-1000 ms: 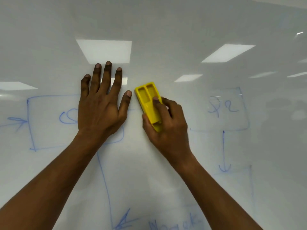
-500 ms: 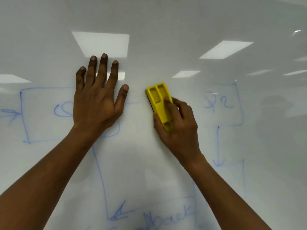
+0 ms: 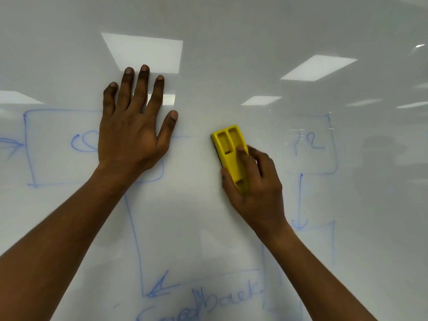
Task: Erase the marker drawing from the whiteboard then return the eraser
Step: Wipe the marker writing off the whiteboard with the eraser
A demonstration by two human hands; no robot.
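The yellow eraser (image 3: 231,156) lies flat against the whiteboard (image 3: 231,31), a little right of the middle of the view, its long side tilted so the top end leans left. Its back shows two long recesses side by side at the top. The right hand (image 3: 257,188) is clamped on its lower half: the thumb runs along the left edge, one finger presses down the middle of the back, and the other fingers curl over the right edge. The hand is somewhat blurred, so how many fingers touch the eraser is hard to tell.

The left hand (image 3: 134,135) is spread open, fingers apart, with its palm flat on the board, well to the left of the eraser and holding nothing. It covers part of a blue drawn box (image 3: 29,147) that has a curly letter inside and an arrow (image 3: 11,144) pointing into its left side.

The strip of board between the two hands is mostly clean, with only a short faint line beside the left thumb. To the right of the eraser is a fainter box with small marks (image 3: 308,142) in it, and below that a downward arrow (image 3: 300,205). A long line runs down from the left box to an arrowhead (image 3: 159,288) near the bottom, beside blue handwriting (image 3: 231,300). Bright ceiling-light reflections (image 3: 143,54) sit on the glossy surface above the hands.
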